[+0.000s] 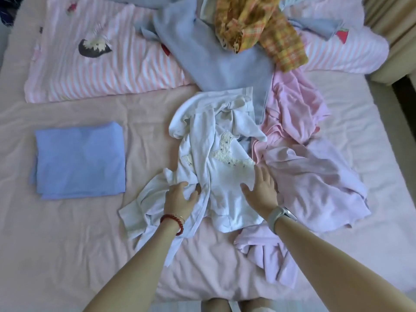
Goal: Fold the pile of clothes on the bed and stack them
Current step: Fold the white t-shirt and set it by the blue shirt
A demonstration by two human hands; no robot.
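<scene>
A crumpled white garment (pixel 216 154) with a lace patch lies in the middle of the pink bed (pixel 67 233). My left hand (pixel 180 197) grips a fold of its near left side, fingers curled into the cloth. With fingers straight, my right hand (pixel 261 188) rests flat on its right side. A folded blue garment (pixel 80 161) lies flat to the left. Beside the white one spreads a pale lilac garment (pixel 315 188), with a pink one (pixel 297 109) behind it. Farther back lie a grey-blue garment (pixel 213 59) and a yellow plaid one (pixel 258 25).
A pink-and-white striped quilt (pixel 101 64) with printed figures runs across the far side of the bed. A beige upholstered edge (pixel 391 30) stands at the far right. Bare sheet shows at the near left and the right side.
</scene>
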